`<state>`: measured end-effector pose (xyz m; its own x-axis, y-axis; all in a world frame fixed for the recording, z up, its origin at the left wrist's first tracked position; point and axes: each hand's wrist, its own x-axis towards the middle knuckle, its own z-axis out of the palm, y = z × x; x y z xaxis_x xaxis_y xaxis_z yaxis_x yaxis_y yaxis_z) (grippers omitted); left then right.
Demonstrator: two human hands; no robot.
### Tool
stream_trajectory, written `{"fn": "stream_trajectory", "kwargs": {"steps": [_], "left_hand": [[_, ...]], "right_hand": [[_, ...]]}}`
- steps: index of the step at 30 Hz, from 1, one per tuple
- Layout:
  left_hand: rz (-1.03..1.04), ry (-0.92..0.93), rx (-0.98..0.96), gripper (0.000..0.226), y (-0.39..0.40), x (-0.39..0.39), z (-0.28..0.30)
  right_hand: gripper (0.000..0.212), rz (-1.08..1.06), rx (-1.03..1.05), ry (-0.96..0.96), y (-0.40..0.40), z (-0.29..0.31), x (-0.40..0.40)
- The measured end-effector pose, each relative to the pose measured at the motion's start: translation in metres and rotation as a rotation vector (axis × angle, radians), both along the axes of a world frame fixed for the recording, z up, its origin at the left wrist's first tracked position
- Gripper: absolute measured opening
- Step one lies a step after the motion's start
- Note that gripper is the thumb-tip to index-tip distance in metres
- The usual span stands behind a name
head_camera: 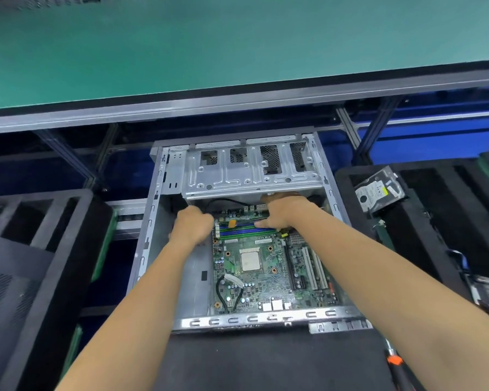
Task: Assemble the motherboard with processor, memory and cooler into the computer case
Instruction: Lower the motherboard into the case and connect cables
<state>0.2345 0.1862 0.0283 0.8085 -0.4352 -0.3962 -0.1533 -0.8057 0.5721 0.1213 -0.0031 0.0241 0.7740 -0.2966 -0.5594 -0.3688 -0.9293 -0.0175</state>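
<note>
While the head view looks down into the open computer case (164, 210), the motherboard (266, 277) lies flat on the case floor with the bare processor (250, 259) near its middle and no cooler on it. The memory sticks (246, 231) run left to right along the board's far edge, just under the drive cage (251, 170). The left hand (194, 224) curls at their left end; what it grips is hidden. The right hand (283, 210) lies on their right end, fingers reaching forward, their tips hidden. Both hands sit at the sticks, so pressing straight down looks the likely move.
</note>
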Motion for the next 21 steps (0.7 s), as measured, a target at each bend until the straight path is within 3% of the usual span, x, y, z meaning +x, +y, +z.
{"fn": "stream_trajectory", "kwargs": {"steps": [5, 10, 13, 16, 18, 21], "left_hand": [[-0.103, 0.050, -0.180, 0.021, -0.007, -0.008, 0.011], [-0.280, 0.193, -0.339, 0.055, -0.012, -0.013, 0.011], [-0.330, 0.317, -0.333, 0.030, -0.012, -0.015, 0.008], [-0.427, 0.414, -0.353, 0.026, -0.013, -0.015, 0.007], [-0.460, 0.456, -0.444, 0.034, -0.014, -0.015, 0.011], [-0.485, 0.469, -0.512, 0.039, -0.015, -0.014, 0.011]], "right_hand": [[0.079, -0.039, 0.033, 0.073, 0.004, 0.003, 0.001], [0.084, -0.092, 0.080, 0.089, 0.006, 0.009, 0.000], [0.089, -0.129, 0.134, 0.093, 0.003, 0.012, -0.002], [0.102, -0.184, 0.263, 0.090, 0.005, 0.016, 0.000], [0.086, -0.166, 0.258, 0.033, 0.010, 0.019, 0.003], [0.043, -0.117, 0.162, -0.038, 0.012, 0.021, 0.007]]}}
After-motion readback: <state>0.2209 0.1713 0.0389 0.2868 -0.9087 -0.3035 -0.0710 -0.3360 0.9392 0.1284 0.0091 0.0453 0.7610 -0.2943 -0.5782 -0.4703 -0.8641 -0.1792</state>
